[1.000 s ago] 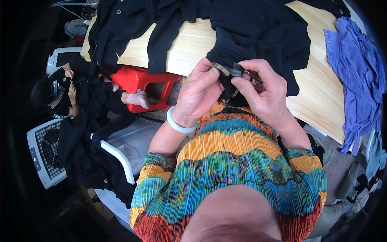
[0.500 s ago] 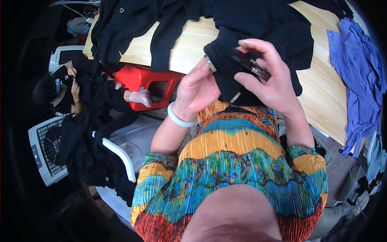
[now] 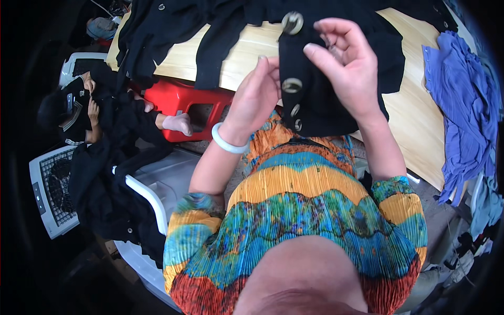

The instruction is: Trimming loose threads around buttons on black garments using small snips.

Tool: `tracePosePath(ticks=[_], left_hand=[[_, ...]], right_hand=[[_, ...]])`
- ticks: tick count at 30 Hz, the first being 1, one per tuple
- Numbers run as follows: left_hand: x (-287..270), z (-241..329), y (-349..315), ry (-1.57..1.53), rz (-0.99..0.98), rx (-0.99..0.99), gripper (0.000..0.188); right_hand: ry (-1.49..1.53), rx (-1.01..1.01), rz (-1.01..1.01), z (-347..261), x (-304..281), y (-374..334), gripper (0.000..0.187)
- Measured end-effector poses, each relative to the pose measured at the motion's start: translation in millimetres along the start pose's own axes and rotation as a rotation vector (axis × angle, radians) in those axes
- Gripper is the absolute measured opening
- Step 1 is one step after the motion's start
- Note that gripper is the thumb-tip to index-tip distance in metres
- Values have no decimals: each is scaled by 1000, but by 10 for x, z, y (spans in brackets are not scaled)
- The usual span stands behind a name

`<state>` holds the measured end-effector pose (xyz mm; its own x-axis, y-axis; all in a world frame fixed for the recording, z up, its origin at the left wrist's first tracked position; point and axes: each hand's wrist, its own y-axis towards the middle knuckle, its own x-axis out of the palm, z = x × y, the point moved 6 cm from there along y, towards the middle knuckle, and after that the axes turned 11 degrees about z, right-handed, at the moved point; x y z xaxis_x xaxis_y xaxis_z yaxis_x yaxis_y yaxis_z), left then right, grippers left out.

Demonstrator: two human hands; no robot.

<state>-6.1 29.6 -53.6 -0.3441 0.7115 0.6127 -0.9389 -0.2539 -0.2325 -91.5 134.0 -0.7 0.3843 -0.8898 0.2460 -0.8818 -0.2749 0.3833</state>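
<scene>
While a 2nd person (image 3: 79,110) sits low at 9 o'clock by a white fan (image 3: 50,191) and a red stool (image 3: 181,102), the left hand (image 3: 257,97), w/ a pale bangle (image 3: 227,144), has its fingers closed on the edge of a black garment (image 3: 320,100) w/ round metal buttons (image 3: 292,85). The garment hangs off the wooden desk (image 3: 415,113) at 12. The right hand (image 3: 344,58) pinches its upper part, fingers narrow. Blue cloth (image 3: 464,105) lies at 3.
</scene>
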Motion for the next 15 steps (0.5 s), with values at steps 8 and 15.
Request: tracePosePath(ticks=[8,15], left_hand=[[41,-42,-174,87,-76,18,29],[40,34,-224,-171,-14,-99,30]], right_hand=[[-91,122,-12,54,111,277,25],[-250,119,-127,110,-73,107,30]])
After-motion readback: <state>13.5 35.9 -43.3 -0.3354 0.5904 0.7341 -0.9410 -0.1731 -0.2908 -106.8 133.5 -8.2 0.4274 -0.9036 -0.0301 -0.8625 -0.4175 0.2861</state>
